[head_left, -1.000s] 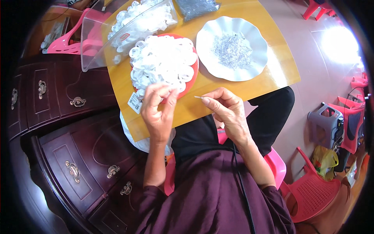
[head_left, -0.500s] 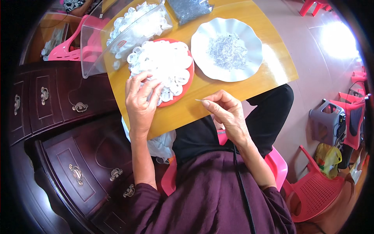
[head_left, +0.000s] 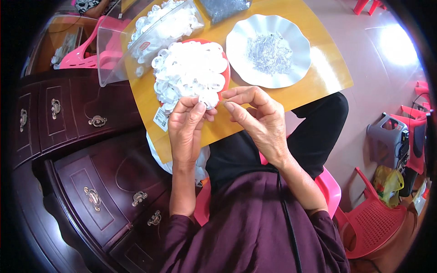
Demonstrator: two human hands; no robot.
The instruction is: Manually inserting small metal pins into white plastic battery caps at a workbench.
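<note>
Between the thumb and fingers of my left hand (head_left: 187,129) is a small round white plastic piece (head_left: 209,99), lifted just in front of the near edge of a red plate (head_left: 226,78). That plate is heaped with similar white plastic pieces (head_left: 189,68). My right hand (head_left: 260,120) pinches a thin pin, its tip close against the white piece; the pin is mostly hidden by my fingers. Beyond my right hand, a white scalloped plate (head_left: 237,54) holds a pile of thin, shiny pins (head_left: 271,52).
A clear plastic bin (head_left: 109,68) with more white pieces stands tilted at the table's far left, beside a bag of dark material (head_left: 224,8). Dark wooden drawers (head_left: 86,113) flank the yellow table (head_left: 321,59) on the left. Pink chairs (head_left: 375,218) and a grey stool (head_left: 387,141) stand right.
My left hand has come away from the heap with a white piece and moved right and nearer. My right hand has brought the pin up to that piece.
</note>
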